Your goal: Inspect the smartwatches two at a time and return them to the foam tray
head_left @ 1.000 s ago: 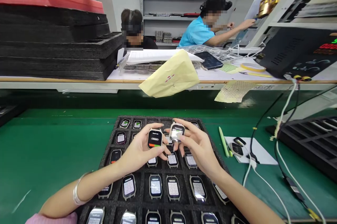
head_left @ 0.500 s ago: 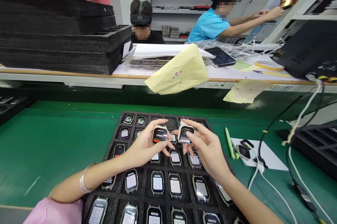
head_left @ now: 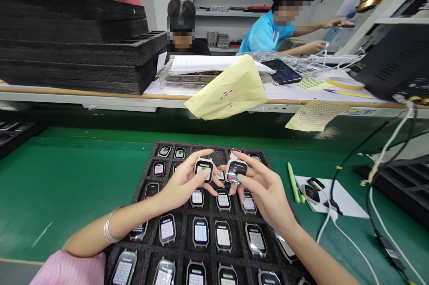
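My left hand (head_left: 187, 180) grips a smartwatch without a strap (head_left: 203, 169), its thumb on the lit screen, which shows a white and green page. In my right hand (head_left: 263, 184) is a second strapless smartwatch (head_left: 236, 171); the thumb touches the lower part of its dark screen with small text. Both watches are held side by side above a black foam tray (head_left: 182, 213). Several more watch bodies lie face up in the tray's compartments, many with lit white grid screens, such as the watch (head_left: 200, 231) below my hands.
On the green mat (head_left: 67, 178) to the right lie a green pen (head_left: 293, 182), white paper (head_left: 348, 202) with small dark devices, and cables (head_left: 378, 227). Stacked foam trays (head_left: 73, 52) stand on the shelf ahead. Two people sit beyond it; one wears a blue shirt (head_left: 261, 32).
The left watch's screen has gone from a dark page to a white and green one, and my left thumb has shifted up it. The right watch's screen text has changed too.
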Available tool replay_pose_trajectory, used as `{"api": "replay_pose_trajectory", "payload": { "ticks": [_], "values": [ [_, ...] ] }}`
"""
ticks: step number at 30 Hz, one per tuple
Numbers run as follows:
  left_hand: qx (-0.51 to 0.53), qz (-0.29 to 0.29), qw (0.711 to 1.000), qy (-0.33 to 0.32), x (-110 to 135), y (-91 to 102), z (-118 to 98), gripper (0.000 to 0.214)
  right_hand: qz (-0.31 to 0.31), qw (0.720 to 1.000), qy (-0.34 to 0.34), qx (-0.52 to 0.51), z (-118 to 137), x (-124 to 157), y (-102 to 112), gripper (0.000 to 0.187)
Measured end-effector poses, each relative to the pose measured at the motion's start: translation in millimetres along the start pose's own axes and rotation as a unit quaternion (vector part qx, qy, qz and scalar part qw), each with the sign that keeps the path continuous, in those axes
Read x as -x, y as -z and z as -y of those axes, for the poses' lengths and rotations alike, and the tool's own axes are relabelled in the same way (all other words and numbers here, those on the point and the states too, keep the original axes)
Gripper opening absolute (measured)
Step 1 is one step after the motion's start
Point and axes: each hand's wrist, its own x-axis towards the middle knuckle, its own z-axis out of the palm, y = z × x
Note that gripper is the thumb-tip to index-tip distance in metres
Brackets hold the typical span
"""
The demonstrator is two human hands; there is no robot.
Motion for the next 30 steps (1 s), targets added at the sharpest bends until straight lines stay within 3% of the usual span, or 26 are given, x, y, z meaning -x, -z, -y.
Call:
{"api": "replay_pose_trajectory", "payload": {
  "ticks": [3,8,15,21,26,30],
  "values": [
    [0.022,0.012,1.000,-0.012,0.0,1.1,-1.5,0.050,0.023,1.000,-0.004,-0.009,1.9,0.3,-2.3,0.051],
    [-0.006,-0.008,1.000,-0.012,0.3,-0.7,-6.7,0.065,-0.001,1.000,-0.012,0.014,4.1,2.0,-8.1,0.055],
    [-0.043,-0.025,0.999,-0.015,-0.3,-1.3,-4.4,0.054,0.021,0.999,-0.002,-0.028,-2.6,1.8,-1.1,0.046],
    [-0.051,-0.012,0.998,-0.018,-2.1,-3.0,-2.4,0.048,-0.035,0.999,-0.008,0.015,-6.8,1.2,-1.1,0.035],
    [-0.065,-0.047,0.997,-0.001,-5.0,-3.4,0.5,0.037,-0.014,1.000,-0.016,0.011,-8.7,0.9,1.7,0.037],
    [-0.061,-0.057,0.997,0.003,-6.3,-1.5,2.8,0.036,0.024,0.999,-0.013,-0.025,-7.6,2.4,1.7,0.051]
  ]
}}
